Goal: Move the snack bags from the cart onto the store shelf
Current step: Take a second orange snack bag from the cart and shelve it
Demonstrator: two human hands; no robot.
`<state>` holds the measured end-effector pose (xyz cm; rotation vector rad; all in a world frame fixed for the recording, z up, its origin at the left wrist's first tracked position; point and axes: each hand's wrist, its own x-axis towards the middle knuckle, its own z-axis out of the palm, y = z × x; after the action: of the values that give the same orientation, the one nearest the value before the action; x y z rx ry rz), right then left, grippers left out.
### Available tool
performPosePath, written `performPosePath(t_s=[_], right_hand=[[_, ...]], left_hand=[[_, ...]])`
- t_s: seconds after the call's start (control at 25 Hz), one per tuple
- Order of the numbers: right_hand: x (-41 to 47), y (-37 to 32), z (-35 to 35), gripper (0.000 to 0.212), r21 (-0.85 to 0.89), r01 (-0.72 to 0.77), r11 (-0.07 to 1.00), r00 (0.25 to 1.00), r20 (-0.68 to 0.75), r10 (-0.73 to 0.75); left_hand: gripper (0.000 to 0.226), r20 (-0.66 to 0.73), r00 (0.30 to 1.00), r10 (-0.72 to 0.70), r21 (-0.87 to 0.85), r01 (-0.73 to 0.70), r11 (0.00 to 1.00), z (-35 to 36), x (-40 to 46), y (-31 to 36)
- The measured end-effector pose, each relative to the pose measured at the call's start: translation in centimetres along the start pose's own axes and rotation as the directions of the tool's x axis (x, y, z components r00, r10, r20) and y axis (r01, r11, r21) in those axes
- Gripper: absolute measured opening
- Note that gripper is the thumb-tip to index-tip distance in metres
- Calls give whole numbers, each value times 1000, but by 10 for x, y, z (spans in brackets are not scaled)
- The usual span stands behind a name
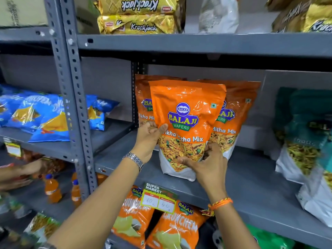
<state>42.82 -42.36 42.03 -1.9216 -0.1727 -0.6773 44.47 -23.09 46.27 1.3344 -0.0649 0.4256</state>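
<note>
on the middle shelf (pixel 242 178), head view: left hand (pixel 150 141) pinches orange snack bag (pixel 186 112) at its left edge, right hand (pixel 206 162) grips lower right. set base flat w/ label facing out, in front of rear bags (pixel 239 108).

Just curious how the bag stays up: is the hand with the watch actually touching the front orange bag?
Touching. The head view shows the left hand gripping the front orange bag's left edge, thumb pressed on its face.
</note>
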Motion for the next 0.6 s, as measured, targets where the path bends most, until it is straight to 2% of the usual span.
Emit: performPosePath(t_s=[0.08,0.24,0.32,0.48,0.6], right_hand=[[0,0,0,79,-6,-5,1000,1000,10,5],[-1,0,-1,84,5,-10,1000,999,42,10],[-2,0,-1,90,23,-8,1000,998,56,6],[-6,-9,-2,103,47,31,998,999,-31,-29],[-19,-23,-1,105,36,100,994,983,-161,-93]], left_hand=[[75,4,1000,-6,-11,6,1000,1,4,-2],[28,18,1000,2,-20,-2,1000,-3,4,-4],[30,17,999,32,-38,-32,999,-11,0,-3],[60,-31,994,108,-59,-109,992,-34,-25,8],[52,-90,983,162,-32,-165,986,-55,-50,12]])
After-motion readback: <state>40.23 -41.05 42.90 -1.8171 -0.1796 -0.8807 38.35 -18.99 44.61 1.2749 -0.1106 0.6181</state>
